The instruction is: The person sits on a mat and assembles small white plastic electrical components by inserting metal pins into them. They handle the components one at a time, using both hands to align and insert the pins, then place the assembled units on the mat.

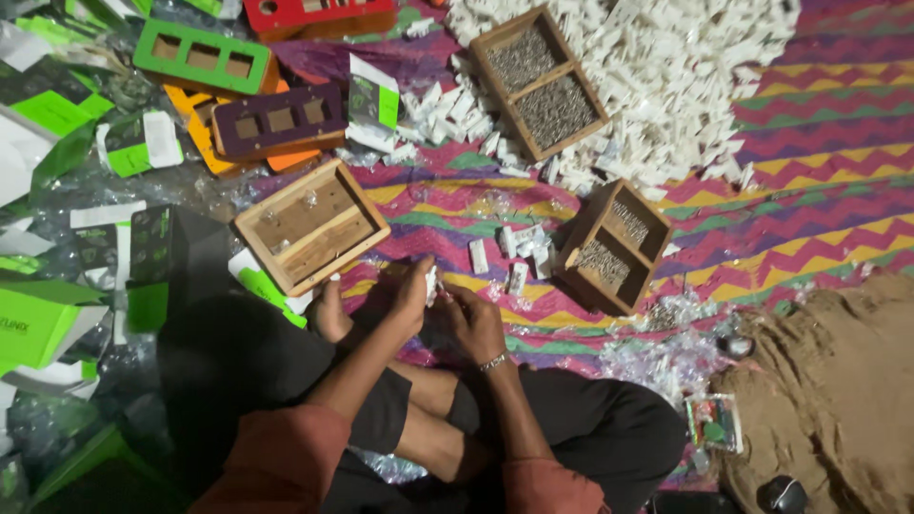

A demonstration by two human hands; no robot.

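Note:
I sit cross-legged on a zigzag-patterned mat (809, 181). My left hand (411, 293) and my right hand (474, 319) meet just in front of my knees, both closed around a small white plastic part (431, 283). A few more white parts (519, 252) lie loose on the mat just beyond my hands. A wooden two-compartment box (614, 246) holding small metal pieces stands tilted to the right of my hands. An almost empty wooden box (310, 225) lies to the left.
A big heap of white plastic parts (666, 67) fills the far side around another wooden box of metal pieces (538, 81). Green, purple, orange and red slotted trays (205, 57) and green-and-white cartons (38, 314) crowd the left. Brown cloth (828, 381) lies at right.

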